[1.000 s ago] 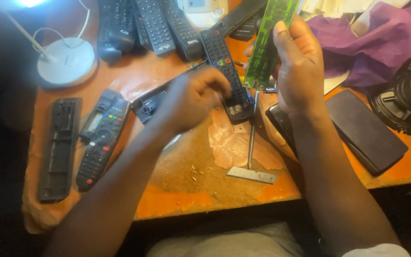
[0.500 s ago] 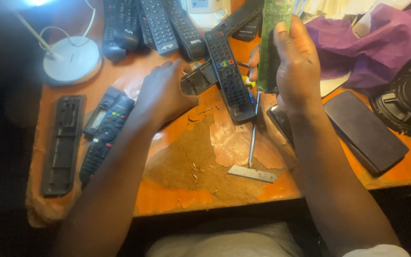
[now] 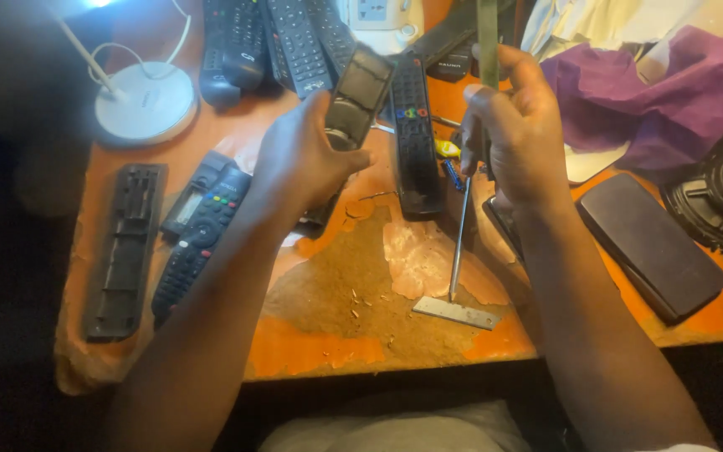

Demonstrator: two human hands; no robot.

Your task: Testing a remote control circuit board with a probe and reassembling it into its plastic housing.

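A black remote shell (image 3: 360, 96) was gripped by the left hand (image 3: 299, 163) above the orange table (image 3: 311, 347); the right hand (image 3: 516, 134) closed around a green board (image 3: 488, 38).

Small grey screen (image 3: 187, 208) on black remote (image 3: 197, 194), table's left side, beside multicoloured-button remote (image 3: 198, 243).

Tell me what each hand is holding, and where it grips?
Left hand grips a black plastic remote shell by its lower end. Right hand pinches a thin green circuit board near its bottom.
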